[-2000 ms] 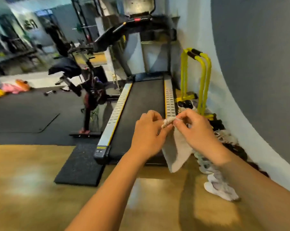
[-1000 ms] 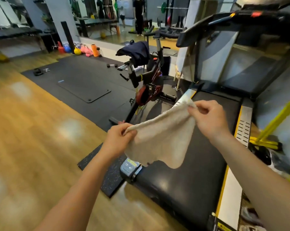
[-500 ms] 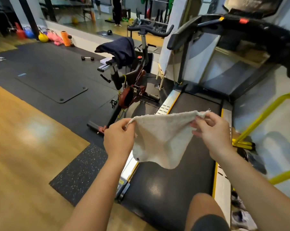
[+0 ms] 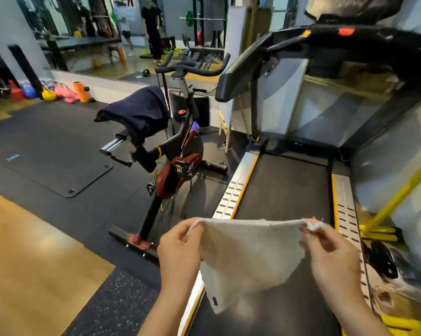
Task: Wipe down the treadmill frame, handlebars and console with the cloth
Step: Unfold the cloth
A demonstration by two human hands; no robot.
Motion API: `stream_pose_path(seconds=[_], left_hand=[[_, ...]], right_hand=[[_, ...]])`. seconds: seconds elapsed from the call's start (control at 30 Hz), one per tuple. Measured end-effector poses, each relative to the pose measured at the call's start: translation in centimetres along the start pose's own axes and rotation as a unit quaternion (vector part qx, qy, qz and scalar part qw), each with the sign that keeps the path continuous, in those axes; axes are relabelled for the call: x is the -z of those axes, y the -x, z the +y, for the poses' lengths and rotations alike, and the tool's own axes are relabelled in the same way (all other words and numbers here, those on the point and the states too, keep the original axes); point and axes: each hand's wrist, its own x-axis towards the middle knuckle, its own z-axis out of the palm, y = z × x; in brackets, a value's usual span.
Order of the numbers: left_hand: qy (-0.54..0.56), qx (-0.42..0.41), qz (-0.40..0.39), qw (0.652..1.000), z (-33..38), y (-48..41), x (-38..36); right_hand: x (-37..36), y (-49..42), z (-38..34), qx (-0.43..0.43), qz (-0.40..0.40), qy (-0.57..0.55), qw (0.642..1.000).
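A white terry cloth [image 4: 247, 258] hangs spread between my hands over the near end of the treadmill belt [image 4: 284, 190]. My left hand [image 4: 180, 255] pinches its upper left corner and my right hand [image 4: 330, 255] pinches the upper right corner. The treadmill's silver side rails [image 4: 236, 187] run along both sides of the belt. Its black left handlebar [image 4: 238, 76] and console [image 4: 350, 32] rise ahead at the top right, well beyond my hands.
A red and black exercise bike [image 4: 175, 170] with a dark garment [image 4: 136, 112] over its saddle stands just left of the treadmill. Yellow bars [image 4: 398, 197] lean by the right wall. Kettlebells [image 4: 49, 93] line the far left wall; people stand in the background.
I have stepped closer along the treadmill and the view has risen toward the console. The cloth went from bunched between my fingers to stretched flat between both hands.
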Motion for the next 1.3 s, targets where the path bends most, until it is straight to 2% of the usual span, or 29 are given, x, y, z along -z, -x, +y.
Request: stream_pose_path(seconds=[0.07,0.17,0.33,0.6,0.73,0.97,1.13,1.3], left_hand=[[0.021,0.046,0.023,0.998,2.4,-2.6,-3.7],[0.086,0.093,0.078,0.989,7.6,-6.5,-8.9],[0.087,0.043,0.111,0.989,16.0,-11.0,-14.4],[0.063,-0.005,0.124,0.990,25.2,-17.3,-16.0],[0.039,-0.009,0.143,0.989,25.4,-20.9,-16.7],[0.066,0.063,0.173,0.981,22.7,-27.0,-19.3],[0.079,0.084,0.155,0.981,22.1,-31.1,-21.2],[0.047,0.067,0.114,0.990,21.3,-36.3,-23.8]], right_hand=[[-0.1,-4.0,0.1,-0.014,0.003,0.008,1.000],[-0.1,-10.7,-2.8,0.032,-0.036,0.033,0.998],[0.8,-20.1,-7.7,0.002,-0.051,0.022,0.998],[-1.2,-28.6,-17.6,0.065,-0.123,0.017,0.990],[-4.3,-32.8,-19.7,0.065,-0.135,0.018,0.989],[-9.4,-37.7,-19.1,0.029,-0.201,0.089,0.975],[-13.1,-41.6,-19.0,0.054,-0.186,0.129,0.972],[-16.4,-46.3,-19.0,0.080,-0.222,0.145,0.961]])
